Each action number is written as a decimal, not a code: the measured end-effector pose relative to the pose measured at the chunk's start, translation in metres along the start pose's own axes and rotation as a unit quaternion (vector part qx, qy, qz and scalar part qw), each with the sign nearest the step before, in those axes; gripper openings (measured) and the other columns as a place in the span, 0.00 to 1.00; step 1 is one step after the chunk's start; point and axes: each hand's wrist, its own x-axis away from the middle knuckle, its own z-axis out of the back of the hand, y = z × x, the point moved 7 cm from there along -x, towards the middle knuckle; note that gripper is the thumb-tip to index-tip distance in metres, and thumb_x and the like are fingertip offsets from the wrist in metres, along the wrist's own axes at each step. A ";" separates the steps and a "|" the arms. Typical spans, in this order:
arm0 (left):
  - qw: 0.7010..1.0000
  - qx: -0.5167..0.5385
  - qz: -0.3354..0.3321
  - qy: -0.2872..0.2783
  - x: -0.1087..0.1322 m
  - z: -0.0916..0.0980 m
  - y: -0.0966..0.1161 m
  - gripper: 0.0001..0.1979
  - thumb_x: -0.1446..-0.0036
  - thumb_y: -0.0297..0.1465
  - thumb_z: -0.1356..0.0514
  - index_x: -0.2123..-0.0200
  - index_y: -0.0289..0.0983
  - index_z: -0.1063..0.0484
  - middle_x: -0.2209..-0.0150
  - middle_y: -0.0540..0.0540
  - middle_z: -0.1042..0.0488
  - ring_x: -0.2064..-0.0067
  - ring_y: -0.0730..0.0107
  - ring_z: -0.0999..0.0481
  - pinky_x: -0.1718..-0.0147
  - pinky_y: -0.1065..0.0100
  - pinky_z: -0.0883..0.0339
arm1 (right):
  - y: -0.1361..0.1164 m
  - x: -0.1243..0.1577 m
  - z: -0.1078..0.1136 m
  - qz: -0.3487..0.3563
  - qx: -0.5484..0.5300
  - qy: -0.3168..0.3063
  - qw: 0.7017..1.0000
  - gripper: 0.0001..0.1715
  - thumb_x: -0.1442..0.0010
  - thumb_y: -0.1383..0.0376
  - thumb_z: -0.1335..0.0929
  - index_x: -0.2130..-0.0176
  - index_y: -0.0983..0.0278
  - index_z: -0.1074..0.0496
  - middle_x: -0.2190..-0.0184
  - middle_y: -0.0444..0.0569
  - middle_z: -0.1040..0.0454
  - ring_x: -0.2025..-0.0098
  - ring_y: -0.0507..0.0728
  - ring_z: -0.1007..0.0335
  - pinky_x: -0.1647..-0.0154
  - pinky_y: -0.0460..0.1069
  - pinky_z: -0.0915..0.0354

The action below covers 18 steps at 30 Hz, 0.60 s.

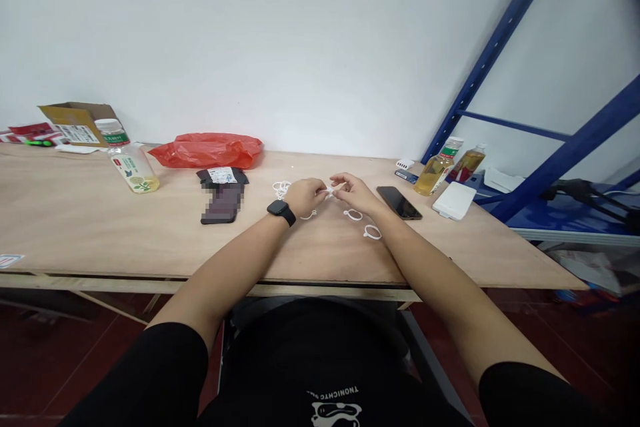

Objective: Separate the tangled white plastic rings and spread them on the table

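My left hand, with a black watch on its wrist, is closed in a pinch over the middle of the table. Its fingertips meet those of my right hand, also pinching, at a small white plastic piece mostly covered by the fingers. Just left of my left hand lies a small heap of white plastic rings. Part of another white ring shows below that hand. Under my right hand and wrist lie a white ring with a small tab and a similar one nearer the front.
Right of my hands are a phone, a drink bottle, a white box and a blue metal frame. Leftward lie a dark package, a red plastic bag, another bottle and a cardboard box.
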 end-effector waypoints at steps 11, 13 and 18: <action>0.981 -0.048 0.185 -0.028 0.006 -0.003 -0.053 0.14 0.47 0.33 0.40 0.58 0.38 0.21 0.53 0.40 0.26 0.58 0.58 0.23 0.58 0.64 0.32 | 0.039 0.013 0.032 -0.089 0.167 -0.168 0.968 0.09 0.57 0.61 0.24 0.72 0.62 0.21 0.75 0.45 0.22 0.76 0.52 0.31 0.76 0.46 0.39; 0.981 -0.041 0.190 -0.010 0.006 -0.001 -0.048 0.16 0.44 0.35 0.41 0.56 0.38 0.21 0.51 0.39 0.27 0.58 0.58 0.23 0.57 0.63 0.31 | 0.037 0.012 0.026 -0.078 0.160 -0.156 0.972 0.06 0.58 0.64 0.24 0.74 0.61 0.21 0.76 0.45 0.22 0.75 0.53 0.30 0.75 0.46 0.39; 0.994 -0.018 0.103 0.022 0.004 0.007 -0.017 0.16 0.40 0.35 0.45 0.54 0.38 0.22 0.52 0.41 0.24 0.53 0.60 0.24 0.53 0.64 0.32 | 0.025 0.011 0.004 -0.023 0.180 -0.138 0.974 0.01 0.54 0.67 0.28 0.74 0.61 0.22 0.76 0.43 0.23 0.72 0.53 0.30 0.70 0.46 0.39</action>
